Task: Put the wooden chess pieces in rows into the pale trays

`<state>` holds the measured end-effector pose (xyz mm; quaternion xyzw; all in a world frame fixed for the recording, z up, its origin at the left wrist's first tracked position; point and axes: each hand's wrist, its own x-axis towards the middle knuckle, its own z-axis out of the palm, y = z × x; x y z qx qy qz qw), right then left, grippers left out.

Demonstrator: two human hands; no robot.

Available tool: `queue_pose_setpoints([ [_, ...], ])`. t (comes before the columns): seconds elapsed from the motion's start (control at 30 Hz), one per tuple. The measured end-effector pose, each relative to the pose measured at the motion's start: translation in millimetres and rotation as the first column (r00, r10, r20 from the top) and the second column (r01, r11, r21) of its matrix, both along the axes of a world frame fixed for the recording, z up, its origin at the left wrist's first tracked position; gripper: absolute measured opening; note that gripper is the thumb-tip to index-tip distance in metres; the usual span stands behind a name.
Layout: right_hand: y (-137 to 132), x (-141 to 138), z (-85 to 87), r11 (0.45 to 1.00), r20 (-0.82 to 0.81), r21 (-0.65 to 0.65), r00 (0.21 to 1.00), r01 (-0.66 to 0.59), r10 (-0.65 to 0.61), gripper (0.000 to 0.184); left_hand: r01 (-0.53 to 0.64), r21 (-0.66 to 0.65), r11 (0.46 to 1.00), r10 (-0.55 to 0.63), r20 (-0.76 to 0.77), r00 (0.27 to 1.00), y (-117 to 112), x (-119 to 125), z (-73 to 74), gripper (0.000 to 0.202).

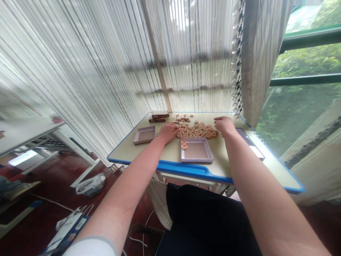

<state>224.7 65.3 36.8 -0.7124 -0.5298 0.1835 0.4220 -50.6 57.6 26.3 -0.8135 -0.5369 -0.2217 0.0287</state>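
Many round wooden game pieces lie scattered on a small blue-edged table. My left hand rests on the left side of the pile, fingers curled over pieces. At the pile's right end my right hand hovers with its fingers bent down. A shallow box tray sits in front of the pile. Two pieces lie in its near-left corner.
A second shallow tray lies at the table's left. A dark wooden box stands at the back left. A dark tablet or phone lies at the right. Curtains hang behind and beside the table. Bags and cables litter the floor.
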Motion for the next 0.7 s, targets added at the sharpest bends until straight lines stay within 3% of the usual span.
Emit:
queue_pose_setpoints([
  [0.17,-9,-8,10.6,0.981,0.117,-0.166,0.985,-0.104,0.125,0.042,0.034,0.028,0.999,-0.035,0.033,0.999,-6,2,1.3,0.038],
  [0.37,-25,-24,19.9,0.878,0.195,-0.39,0.906,-0.279,0.375,0.048,0.016,-0.009,1.0,-0.015,0.017,1.0,-8,5,1.0,0.04],
  [0.47,-30,-29,20.7,0.85,0.166,-0.415,0.892,-0.324,0.421,0.041,-0.005,0.014,1.0,0.005,0.01,1.0,-6,5,-0.2,0.038],
  [0.6,-36,-36,22.1,0.851,0.2,-0.335,0.852,-0.404,0.484,0.024,-0.035,0.048,0.998,0.035,0.003,0.999,-2,3,-2.3,0.032],
  [0.7,-39,-41,22.7,0.813,0.227,-0.311,0.792,-0.492,0.566,0.019,-0.057,0.064,0.996,0.057,0.009,0.998,1,1,-3.9,0.029],
])
